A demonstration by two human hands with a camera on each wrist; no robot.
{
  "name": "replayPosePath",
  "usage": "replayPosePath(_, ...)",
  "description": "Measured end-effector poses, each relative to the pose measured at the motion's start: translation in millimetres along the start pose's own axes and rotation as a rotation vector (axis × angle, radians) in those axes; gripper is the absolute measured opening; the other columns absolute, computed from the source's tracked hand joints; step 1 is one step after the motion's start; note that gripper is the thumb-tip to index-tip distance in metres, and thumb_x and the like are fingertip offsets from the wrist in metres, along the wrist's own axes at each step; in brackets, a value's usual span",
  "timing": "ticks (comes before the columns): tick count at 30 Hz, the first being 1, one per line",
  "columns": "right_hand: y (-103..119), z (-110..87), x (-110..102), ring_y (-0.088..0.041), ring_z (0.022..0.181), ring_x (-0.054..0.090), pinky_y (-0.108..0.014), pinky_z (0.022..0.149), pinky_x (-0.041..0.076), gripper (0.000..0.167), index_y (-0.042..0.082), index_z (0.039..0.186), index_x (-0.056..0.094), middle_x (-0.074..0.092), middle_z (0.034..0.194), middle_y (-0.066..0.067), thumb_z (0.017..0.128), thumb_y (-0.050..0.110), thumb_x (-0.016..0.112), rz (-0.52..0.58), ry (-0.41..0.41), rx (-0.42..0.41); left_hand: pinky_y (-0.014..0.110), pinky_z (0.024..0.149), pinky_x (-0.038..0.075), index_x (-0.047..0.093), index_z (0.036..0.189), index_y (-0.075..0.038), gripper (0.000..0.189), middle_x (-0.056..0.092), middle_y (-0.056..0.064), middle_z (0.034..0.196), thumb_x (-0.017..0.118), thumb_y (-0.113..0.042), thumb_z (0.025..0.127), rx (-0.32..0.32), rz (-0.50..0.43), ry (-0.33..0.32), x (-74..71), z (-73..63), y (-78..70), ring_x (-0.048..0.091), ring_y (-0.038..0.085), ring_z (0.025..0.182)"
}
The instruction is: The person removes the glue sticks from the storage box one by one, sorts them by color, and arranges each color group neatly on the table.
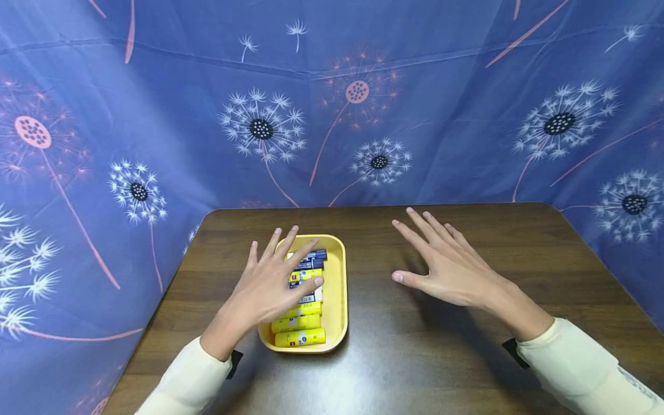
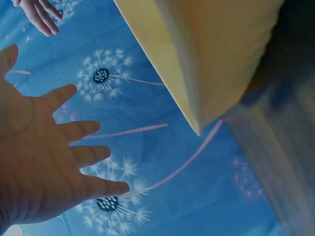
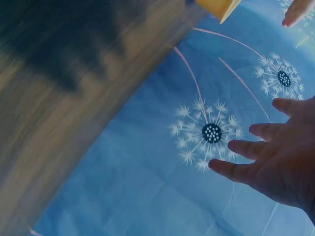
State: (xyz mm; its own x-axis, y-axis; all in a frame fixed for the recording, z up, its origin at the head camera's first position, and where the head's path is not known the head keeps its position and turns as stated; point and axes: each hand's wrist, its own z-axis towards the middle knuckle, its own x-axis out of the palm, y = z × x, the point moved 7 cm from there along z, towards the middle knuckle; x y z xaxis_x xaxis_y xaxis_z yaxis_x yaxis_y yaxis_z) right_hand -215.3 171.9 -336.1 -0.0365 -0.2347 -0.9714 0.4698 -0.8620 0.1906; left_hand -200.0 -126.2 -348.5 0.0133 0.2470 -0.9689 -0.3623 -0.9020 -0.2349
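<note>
My left hand [image 1: 270,285] hovers over a yellow tray [image 1: 339,288], its fingers spread and holding nothing. In the tray lie several glue sticks in a column, yellow ones [image 1: 300,338] toward the near end and dark blue ones [image 1: 317,254] toward the far end. The hand hides part of them. To the right of the tray, my right hand [image 1: 456,268] is held above the table, fingers extended and thumb apart. In the left wrist view the left palm [image 2: 44,147] is bare, beside the tray's outer wall [image 2: 231,59]. The right hand [image 3: 280,152] also appears without anything in it.
A brown wood-grain table [image 1: 394,369] with rounded far corners carries the tray left of its middle. Behind and beside it hangs a blue cloth [image 1: 446,75] with a dandelion print. Shadows of the hands fall on the tabletop.
</note>
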Motion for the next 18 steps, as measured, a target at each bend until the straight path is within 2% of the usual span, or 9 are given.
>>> replayPosePath(2,2.8,5.1,0.4,-0.038,0.16,0.017,-0.074,0.12,0.022,0.089,0.04,0.165,0.01,0.004,0.176,0.003,0.095,0.068,0.057,0.107,-0.005,-0.027,0.074,0.124,0.01,0.026,0.162,-0.043,0.074,0.011,0.0,0.176,0.042,-0.075,0.097,-0.025,-0.017,-0.009,-1.2,-2.3,6.5,0.009,0.033,0.163)
replayPosePath(4,6.8,12.5,-0.5,-0.037,0.158,0.025,-0.073,0.118,0.027,0.083,0.037,0.166,0.014,0.014,0.175,0.0,0.099,0.055,0.061,0.278,-0.009,-0.071,0.071,0.123,0.021,0.029,0.162,-0.041,0.073,0.018,0.003,0.175,0.046,-0.071,0.098,-0.063,-0.036,-0.025,-1.7,-4.5,15.2,0.015,0.035,0.162)
replayPosePath(6,11.6,21.8,-1.8,-0.037,0.153,0.035,-0.069,0.117,0.033,0.077,0.033,0.165,0.02,0.025,0.172,-0.004,0.102,0.04,0.063,0.48,-0.01,-0.116,0.072,0.117,0.034,0.031,0.162,-0.038,0.072,0.024,0.006,0.173,0.05,-0.066,0.098,-0.11,-0.062,-0.047,-1.8,-7.0,24.9,0.025,0.037,0.159)
replayPosePath(9,20.5,38.2,-2.9,-0.038,0.144,0.048,-0.063,0.115,0.041,0.067,0.025,0.162,0.03,0.039,0.165,-0.009,0.103,0.024,0.062,0.737,-0.004,-0.17,0.074,0.104,0.044,0.036,0.16,-0.035,0.069,0.031,0.009,0.169,0.056,-0.057,0.098,-0.173,-0.12,-0.081,1.0,-10.0,39.7,0.036,0.04,0.152)
replayPosePath(12,28.9,53.6,0.6,-0.037,0.139,0.054,-0.057,0.113,0.047,0.06,0.02,0.159,0.035,0.044,0.16,-0.012,0.105,0.021,0.059,0.9,0.022,-0.187,0.073,0.103,0.046,0.043,0.157,-0.031,0.064,0.037,0.011,0.165,0.06,-0.043,0.097,-0.2,-0.196,-0.102,6.3,-12.1,51.8,0.043,0.042,0.147)
replayPosePath(15,35.7,66.4,6.2,-0.034,0.136,0.057,-0.053,0.109,0.051,0.053,0.017,0.158,0.037,0.047,0.157,-0.013,0.107,0.02,0.053,1.053,0.071,-0.19,0.066,0.106,0.047,0.052,0.149,-0.023,0.058,0.047,0.013,0.157,0.064,-0.028,0.093,-0.194,-0.288,-0.125,12.6,-12.7,62.2,0.051,0.04,0.14)
replayPosePath(18,41.4,76.0,12.1,-0.03,0.134,0.059,-0.054,0.107,0.052,0.05,0.016,0.157,0.038,0.049,0.156,-0.014,0.109,0.022,0.047,1.185,0.122,-0.187,0.058,0.102,0.052,0.059,0.141,-0.018,0.05,0.055,0.013,0.147,0.063,-0.016,0.091,-0.191,-0.391,-0.139,21.1,-12.4,74.0,0.059,0.036,0.131)
